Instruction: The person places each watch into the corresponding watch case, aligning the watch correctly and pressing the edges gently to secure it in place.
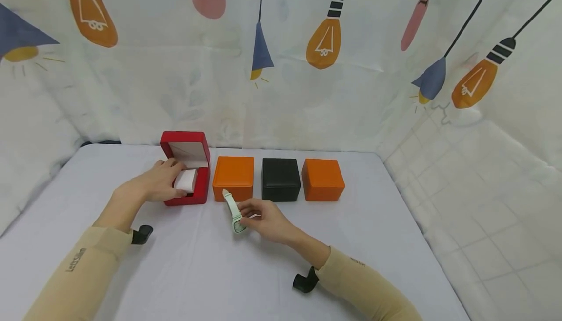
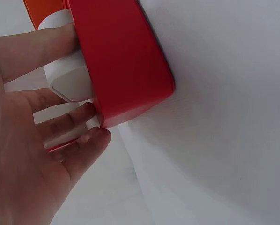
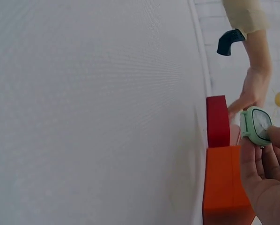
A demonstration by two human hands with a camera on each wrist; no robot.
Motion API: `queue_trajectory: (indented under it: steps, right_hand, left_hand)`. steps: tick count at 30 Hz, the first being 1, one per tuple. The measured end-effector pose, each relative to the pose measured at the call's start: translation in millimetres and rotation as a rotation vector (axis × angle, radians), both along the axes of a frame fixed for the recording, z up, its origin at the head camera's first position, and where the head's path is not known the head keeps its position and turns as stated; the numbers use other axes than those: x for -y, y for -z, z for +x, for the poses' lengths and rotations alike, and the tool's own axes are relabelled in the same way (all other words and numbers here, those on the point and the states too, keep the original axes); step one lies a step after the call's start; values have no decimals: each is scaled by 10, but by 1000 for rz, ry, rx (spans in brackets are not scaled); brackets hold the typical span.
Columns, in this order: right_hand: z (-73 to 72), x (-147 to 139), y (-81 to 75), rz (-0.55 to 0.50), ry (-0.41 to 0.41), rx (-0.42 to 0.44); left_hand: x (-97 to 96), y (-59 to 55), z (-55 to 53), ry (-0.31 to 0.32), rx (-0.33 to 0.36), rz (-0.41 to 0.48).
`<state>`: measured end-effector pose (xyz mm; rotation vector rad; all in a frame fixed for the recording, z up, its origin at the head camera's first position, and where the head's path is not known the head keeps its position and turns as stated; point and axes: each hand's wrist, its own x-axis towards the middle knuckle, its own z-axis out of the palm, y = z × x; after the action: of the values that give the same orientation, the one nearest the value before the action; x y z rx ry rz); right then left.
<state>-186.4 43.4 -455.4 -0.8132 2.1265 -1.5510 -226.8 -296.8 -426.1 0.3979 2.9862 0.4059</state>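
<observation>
Your right hand (image 1: 263,219) pinches a pale-green strapped watch (image 1: 234,209) between thumb and fingers, in front of a square orange box (image 1: 234,170). Your left hand (image 1: 159,183), fingers loosely spread, touches an open red box (image 1: 202,187) holding a white cushion (image 1: 187,181).

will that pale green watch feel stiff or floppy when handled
The pale green watch is probably light, being smaller than the red box. Its thin strap extends fairly straight, suggesting some stiffness; its smooth-looking case might slip.
</observation>
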Motion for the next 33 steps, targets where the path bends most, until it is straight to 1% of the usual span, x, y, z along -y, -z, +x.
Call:
queue_trajectory:
  steps: [7,11,19,24,33]
  right_hand:
    - [1,-45,20,-13,11,3]
    - [9,-79,22,-15,26,-5]
    - [20,-136,-13,0,56,-42]
    - [14,-168,-29,-8,71,-50]
    - [-26,-224,4,-52,60,-64]
  left_hand:
    - [-5,0,56,12,0,24]
    - [-7,0,83,15,2,51]
    - [14,-14,152,6,-47,94]
    - [24,-30,162,2,-79,113]
    - [10,-38,183,11,-82,201]
